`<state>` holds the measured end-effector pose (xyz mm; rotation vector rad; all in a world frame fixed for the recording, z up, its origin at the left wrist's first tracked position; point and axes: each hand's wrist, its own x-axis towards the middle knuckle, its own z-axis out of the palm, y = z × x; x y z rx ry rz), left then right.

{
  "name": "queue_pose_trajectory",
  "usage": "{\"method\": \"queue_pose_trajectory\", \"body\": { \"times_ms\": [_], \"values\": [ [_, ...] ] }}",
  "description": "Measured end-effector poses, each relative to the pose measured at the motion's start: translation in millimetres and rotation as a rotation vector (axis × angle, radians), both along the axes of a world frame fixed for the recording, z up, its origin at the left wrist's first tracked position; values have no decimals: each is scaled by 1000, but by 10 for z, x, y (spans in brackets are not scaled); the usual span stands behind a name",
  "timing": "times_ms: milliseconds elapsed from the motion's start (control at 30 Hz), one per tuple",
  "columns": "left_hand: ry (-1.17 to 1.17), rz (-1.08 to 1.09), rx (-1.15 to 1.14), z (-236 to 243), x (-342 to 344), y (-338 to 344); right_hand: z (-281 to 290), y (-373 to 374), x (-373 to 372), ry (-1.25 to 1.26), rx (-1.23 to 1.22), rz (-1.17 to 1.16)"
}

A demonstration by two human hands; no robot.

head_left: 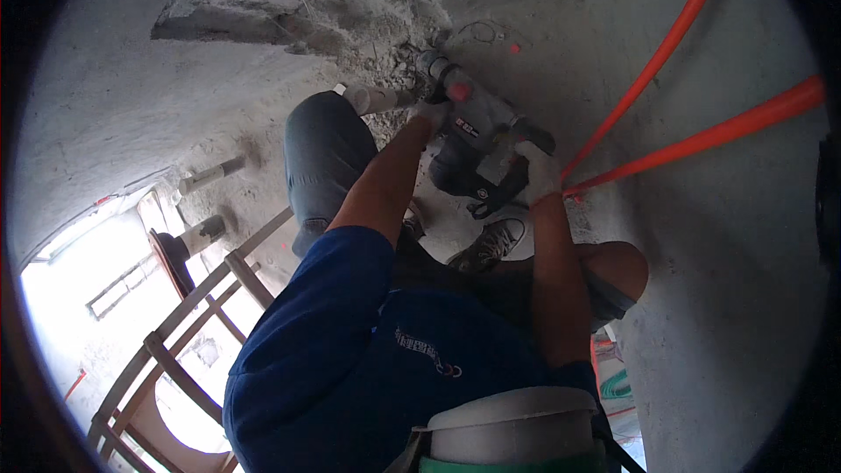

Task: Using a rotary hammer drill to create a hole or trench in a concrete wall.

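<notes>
- A grey-and-black, hard-cased power drill [477, 123] lay slantwise in front of the crouching person, between the knees and the wall, nose toward the heap of crumbled grey rubble [396, 70] below a jagged, broken-out concrete hollow [289, 13].
- From where I stood, I couldn't tell whether a bit touched the rubble.
- The left hand [429, 112], in a pale glove, was curled in at the drill's front, just behind its grey cylindrical collar [433, 64]; its fingertips were hidden.
- The right hand [539, 170], also in a pale glove, was wrapped around the black looped rear handle [515, 182].
- I judged the drill heavy and stiff, bulky enough to need both hands, and not especially fragile; dust might have made the casing slick.
- The best holds seemed to be the rear handle and the front grip area, keeping fingers off the collar.
- Two bright orange flexible tubes [657, 68] ran close beside the right hand.
</notes>
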<state>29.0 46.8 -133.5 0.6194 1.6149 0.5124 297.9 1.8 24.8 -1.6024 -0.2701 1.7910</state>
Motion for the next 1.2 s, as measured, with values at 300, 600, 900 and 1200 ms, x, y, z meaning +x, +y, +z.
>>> {"method": "queue_pose_trajectory", "body": {
  "times_ms": [300, 600, 900, 1200],
  "values": [
    [153, -22, -222, 486, 137, 65, -24, 3, 73, 190, -74, -17],
    [-239, 7, -88, 731, 606, -583, 1346, -688, 41, -371, 420, 79],
    [-648, 148, 98, 1438, 700, -387, 2019, -16, 135, -212, 439, 418],
    [-521, 406, 405, 1474, 253, -99, 2391, 1007, -777, -416, 478, 848]
  ]
}}
